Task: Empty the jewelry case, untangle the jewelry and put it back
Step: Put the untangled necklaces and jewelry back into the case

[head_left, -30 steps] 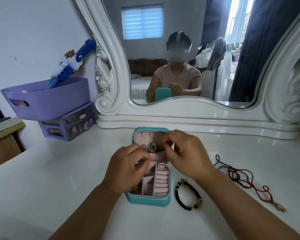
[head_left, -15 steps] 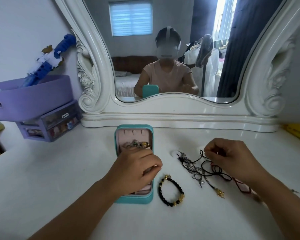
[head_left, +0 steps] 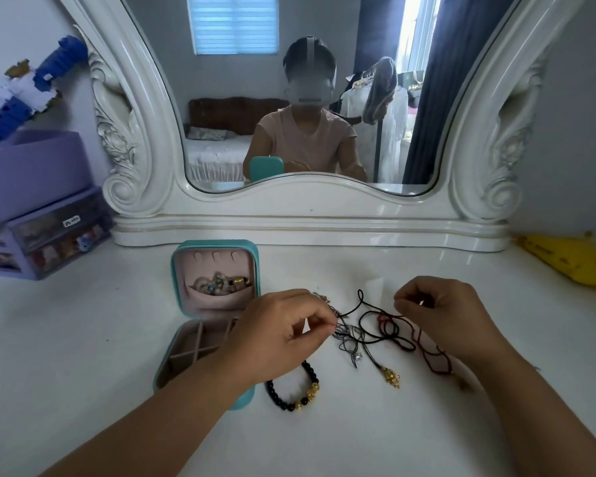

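At centre frame, right of the jewelry case (head_left: pixel 217 270), my left hand (head_left: pixel 276 335) and right hand (head_left: pixel 441 315) each pinch the limp, light tangled cords (head_left: pixel 369 325), best gripped near knots.

Your left hand (head_left: pixel 283 333) pinches one end of a tangle of cords (head_left: pixel 365 330) between thumb and forefinger, while your right hand (head_left: pixel 443 316) pinches a black cord at the other end. The tangle lies on the white dresser top (head_left: pixel 83 339), mixing black and red cords, a silver chain and a gold pendant (head_left: pixel 392 377). A black bead bracelet (head_left: pixel 295 390) with gold charms lies just below your left hand, beside the open teal jewelry case (head_left: pixel 214 304). Beaded pieces (head_left: pixel 221 284) sit in the case's lid pocket. Behind stands an ornate white mirror (head_left: pixel 307 208).
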{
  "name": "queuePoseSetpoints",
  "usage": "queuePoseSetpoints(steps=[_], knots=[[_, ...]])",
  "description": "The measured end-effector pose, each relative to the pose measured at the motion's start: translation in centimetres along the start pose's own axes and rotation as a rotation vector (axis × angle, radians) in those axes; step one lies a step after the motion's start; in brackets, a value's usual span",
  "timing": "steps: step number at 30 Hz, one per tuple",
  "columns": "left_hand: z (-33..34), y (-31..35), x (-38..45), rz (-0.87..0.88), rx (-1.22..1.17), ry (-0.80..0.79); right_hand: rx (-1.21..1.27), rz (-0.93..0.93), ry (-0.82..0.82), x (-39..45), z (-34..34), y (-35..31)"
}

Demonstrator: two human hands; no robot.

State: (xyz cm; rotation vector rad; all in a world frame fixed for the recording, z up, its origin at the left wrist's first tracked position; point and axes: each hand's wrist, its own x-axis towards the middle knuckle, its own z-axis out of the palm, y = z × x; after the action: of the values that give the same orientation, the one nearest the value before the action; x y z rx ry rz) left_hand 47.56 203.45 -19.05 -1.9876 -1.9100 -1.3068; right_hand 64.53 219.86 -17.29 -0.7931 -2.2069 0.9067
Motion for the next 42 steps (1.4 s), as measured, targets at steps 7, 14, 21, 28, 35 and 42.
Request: queuePoseSetpoints(steps=[7, 14, 21, 28, 35, 42], knots=[[0.1, -0.4, 0.0, -0.027, -0.007, 0.003, -0.02, -0.037, -0.224, -0.5, 0.1, -0.4], [0.1, -0.3, -0.1, -0.05, -0.015, 0.004, -0.337, 0.095, -0.402, -0.6, -0.8, 0.1], [0.1, -0.3, -0.1, -0.075, -0.003, 0.038, 0.431, -0.027, -0.241, -0.3, -1.1, -1.3], [0.0, 0.9, 1.4, -0.258, -0.236, 0.03, 0.699, -0.079, -0.336, 0.8, -0.6, -4.6], [0.5, 1.1, 2.3, -0.38, -0.557, -0.188, 0.616, -0.175, -0.279, 2.1, 0.0, -7.9], [-0.1, 0.8, 2.6, -0.444, -0.663, 0.239, 1.123, -0.006, -0.128, 3.6, -0.4, -5.6]])
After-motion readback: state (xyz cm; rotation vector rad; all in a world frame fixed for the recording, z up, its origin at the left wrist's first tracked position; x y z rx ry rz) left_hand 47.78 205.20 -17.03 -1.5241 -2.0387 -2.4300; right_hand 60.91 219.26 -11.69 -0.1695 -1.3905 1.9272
